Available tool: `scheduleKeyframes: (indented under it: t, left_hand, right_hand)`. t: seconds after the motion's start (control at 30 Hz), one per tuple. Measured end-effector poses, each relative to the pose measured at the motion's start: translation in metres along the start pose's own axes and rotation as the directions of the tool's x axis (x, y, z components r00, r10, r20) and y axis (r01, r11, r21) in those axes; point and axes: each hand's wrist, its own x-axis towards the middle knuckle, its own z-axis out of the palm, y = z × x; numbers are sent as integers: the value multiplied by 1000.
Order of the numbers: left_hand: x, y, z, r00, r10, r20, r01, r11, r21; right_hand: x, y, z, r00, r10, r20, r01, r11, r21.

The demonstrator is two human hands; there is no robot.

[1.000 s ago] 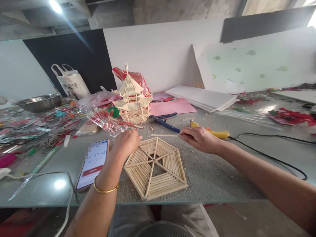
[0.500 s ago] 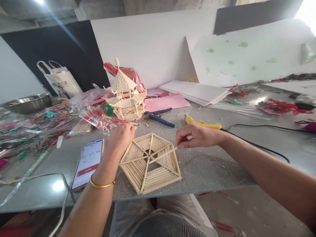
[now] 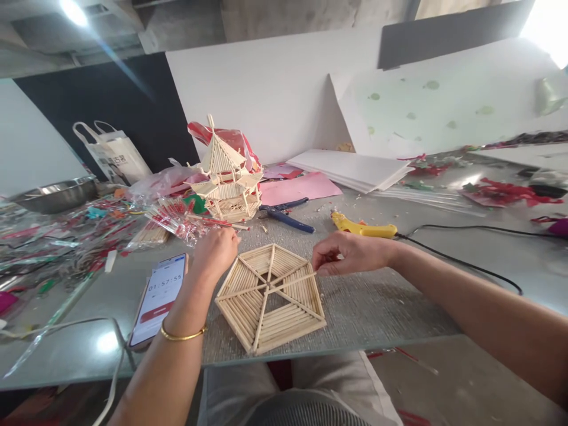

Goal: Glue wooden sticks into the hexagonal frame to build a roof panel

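Over there a long white panel (image 3: 275,89) stands behind the glossy grey table (image 3: 368,331), with a black panel (image 3: 110,112) to its left and a dark grey strip (image 3: 448,38) at upper right. Above, I see rough concrete (image 3: 293,21) and a bright lamp (image 3: 73,12); strong light glares in at the upper right corner.

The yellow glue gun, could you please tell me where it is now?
In the head view, the yellow glue gun lies just beyond the right hand, right of the blue pliers.
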Motion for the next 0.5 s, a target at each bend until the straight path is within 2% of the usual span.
scheduleKeyframes:
  t: [0.3, 0.5]
  left_hand:
    - [-2, 4, -6, 998, 38, -59, -45, 993, -112]
    - [-6, 11, -10, 982, 184, -29, -185, 948, -260]
  right_hand:
    - [-2, -2, 0, 1000, -16, -20, 16, 1000, -17]
    - [-4, -7, 2, 998, -50, 27, 51, 998, -42]
